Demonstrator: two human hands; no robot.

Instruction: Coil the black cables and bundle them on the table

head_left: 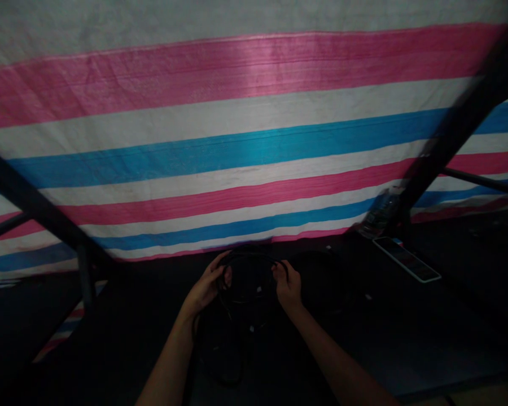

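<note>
A thin black cable point(252, 254) runs in a loop between my two hands, just above a dark tabletop point(144, 338). My left hand point(209, 285) is closed around the cable, and more of it hangs below in a loose coil. On the other side, my right hand point(288, 283) grips the cable with its fingers curled in. The dark cable blends into the dark surface, so its ends and full course cannot be made out. Small white bits lie on the surface between and beside the hands.
A phone point(406, 259) lies on the table at the right, with a clear plastic bottle point(381, 213) behind it. Slanted dark metal posts point(461, 124) stand on both sides. A pink, blue and white striped sheet point(237, 135) hangs behind the table.
</note>
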